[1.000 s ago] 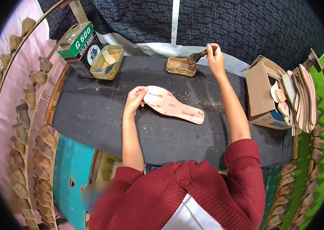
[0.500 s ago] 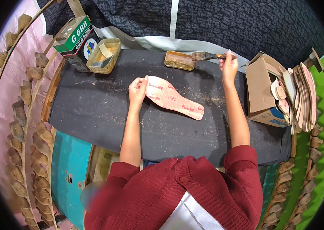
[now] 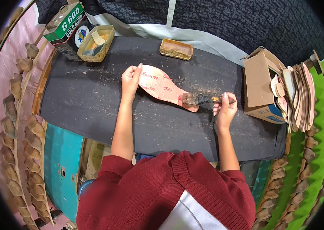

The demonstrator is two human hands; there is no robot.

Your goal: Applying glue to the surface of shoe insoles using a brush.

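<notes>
My left hand [image 3: 131, 81] pinches the wide end of a pink printed insole [image 3: 158, 83], thumb along its edge. The insole is held above the dark cloth, its narrow end toward the right. In my right hand [image 3: 225, 109] is the handle of a glue brush [image 3: 198, 99], its dark, crusted head lying across the insole's narrow end. Beyond the insole stands a small yellowish tub [image 3: 176, 49] with a brownish layer inside.
A cardboard box [image 3: 259, 86] with several insoles [image 3: 301, 96] stands at the right of the cloth-covered table [image 3: 93, 103]. At the far left are a green and black can [image 3: 68, 32] and a yellowish container [image 3: 96, 44] with scraps. Racks of shoe lasts [image 3: 33, 138] flank both sides.
My right hand has brought the brush from the small tub down and toward me onto the insole's narrow end. My left hand still grips the insole.
</notes>
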